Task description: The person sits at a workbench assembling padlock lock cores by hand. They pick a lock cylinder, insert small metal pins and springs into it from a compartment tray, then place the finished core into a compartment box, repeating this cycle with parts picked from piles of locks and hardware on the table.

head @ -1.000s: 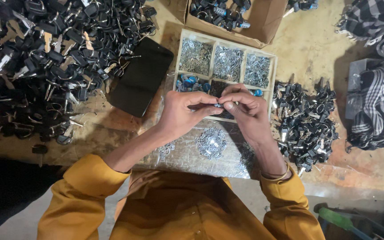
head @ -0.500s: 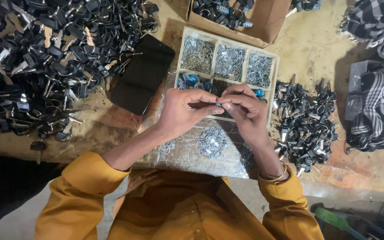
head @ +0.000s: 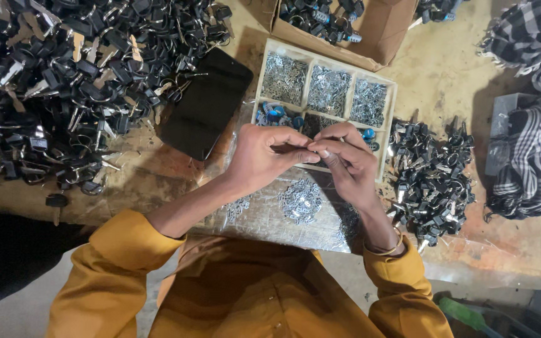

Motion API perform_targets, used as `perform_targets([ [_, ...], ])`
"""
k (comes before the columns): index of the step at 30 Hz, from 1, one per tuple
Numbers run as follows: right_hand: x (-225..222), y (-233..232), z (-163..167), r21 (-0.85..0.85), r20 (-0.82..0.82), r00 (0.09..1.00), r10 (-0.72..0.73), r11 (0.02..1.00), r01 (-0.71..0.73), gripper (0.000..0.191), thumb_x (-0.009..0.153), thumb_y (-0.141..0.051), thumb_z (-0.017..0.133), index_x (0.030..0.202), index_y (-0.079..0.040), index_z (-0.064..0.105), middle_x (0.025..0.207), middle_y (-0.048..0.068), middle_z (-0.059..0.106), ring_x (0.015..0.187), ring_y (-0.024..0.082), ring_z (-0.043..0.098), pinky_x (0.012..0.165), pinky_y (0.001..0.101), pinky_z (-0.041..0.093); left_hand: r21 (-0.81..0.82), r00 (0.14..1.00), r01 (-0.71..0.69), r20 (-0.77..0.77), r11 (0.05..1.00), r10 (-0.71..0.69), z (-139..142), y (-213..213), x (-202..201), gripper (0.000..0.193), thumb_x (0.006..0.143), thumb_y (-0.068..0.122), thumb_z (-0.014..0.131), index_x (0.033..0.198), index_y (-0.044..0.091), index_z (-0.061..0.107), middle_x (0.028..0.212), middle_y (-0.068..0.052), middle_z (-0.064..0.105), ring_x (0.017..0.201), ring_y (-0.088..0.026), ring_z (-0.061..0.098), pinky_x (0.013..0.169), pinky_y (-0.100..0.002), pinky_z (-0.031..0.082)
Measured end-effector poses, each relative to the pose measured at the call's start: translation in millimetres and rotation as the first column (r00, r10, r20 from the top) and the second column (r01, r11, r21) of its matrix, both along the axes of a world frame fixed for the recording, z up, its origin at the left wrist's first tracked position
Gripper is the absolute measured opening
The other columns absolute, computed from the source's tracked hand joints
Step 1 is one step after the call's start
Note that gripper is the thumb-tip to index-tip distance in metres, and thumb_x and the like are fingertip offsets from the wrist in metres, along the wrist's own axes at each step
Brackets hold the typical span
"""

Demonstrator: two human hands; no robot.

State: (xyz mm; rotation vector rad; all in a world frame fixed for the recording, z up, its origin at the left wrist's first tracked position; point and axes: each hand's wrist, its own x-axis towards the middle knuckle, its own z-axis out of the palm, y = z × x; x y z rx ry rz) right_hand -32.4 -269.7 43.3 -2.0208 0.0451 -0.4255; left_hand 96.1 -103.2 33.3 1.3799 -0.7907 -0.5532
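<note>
Seen from above, a person in a mustard-yellow shirt works with both hands raised together over a bench. The left hand is curled, its thumb and forefinger pinched closed on a tiny metal part that is too small to identify. The right hand meets it fingertip to fingertip, fingers bent and closed on the same piece, probably so each hand can steady the other for fine work.

Directly beneath the hands lies a clear plastic sheet holding small heaps of silvery metal pieces, apparently kept close for easy picking. Just beyond the fingertips sits a shallow compartment tray; its far compartments hold sorted silvery parts, and its near ones hold blue and dark pieces, partly hidden by the hands.

Beyond the left hand a black phone lies face up, and further out on that side spreads a large pile of black padlocks and keys. Beside the right hand lies a smaller heap of black locks. Past the tray stands an open cardboard box of more parts. Farthest out on the right is checked black-and-white cloth.
</note>
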Motion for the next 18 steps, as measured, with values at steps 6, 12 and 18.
perform_targets([
  [6, 1, -2, -2, -0.001, 0.016, 0.995, -0.094, 0.996, 0.094, 0.015, 0.094, 0.008, 0.074, 0.108, 0.002, 0.072, 0.115, 0.012, 0.067, 0.104, 0.020, 0.068, 0.089, 0.0293, 0.056, -0.008, 0.998, -0.043, 0.050, 0.999, 0.043, -5, -2, 2, 0.021, 0.082, 0.009, 0.089, 0.097, 0.000, 0.078, 0.091, -0.007, 0.080, 0.083, -0.008, 0.078, 0.069, -0.022, 0.062],
  [12, 2, -7, -2, -0.094, 0.067, 0.997, -0.026, 0.995, 0.032, 0.015, 0.094, 0.009, 0.075, 0.107, 0.002, 0.073, 0.112, 0.012, 0.067, 0.107, 0.021, 0.071, 0.093, 0.0302, 0.060, -0.058, 0.999, 0.003, 0.054, 0.998, 0.000, -9, -5, 3, 0.018, 0.085, 0.008, 0.086, 0.099, 0.001, 0.079, 0.095, -0.008, 0.081, 0.086, -0.010, 0.079, 0.072, -0.023, 0.065],
  [18, 2, -1, -3, -0.067, 0.047, 0.988, -0.150, 0.986, 0.153, 0.017, 0.092, 0.007, 0.077, 0.107, 0.001, 0.074, 0.115, 0.012, 0.066, 0.104, 0.021, 0.068, 0.087, 0.0292, 0.054, -0.029, 0.997, -0.047, 0.053, 0.998, 0.049, -11, -7, 3, 0.020, 0.084, 0.009, 0.087, 0.100, 0.000, 0.079, 0.095, -0.009, 0.080, 0.086, -0.011, 0.079, 0.073, -0.024, 0.064],
])
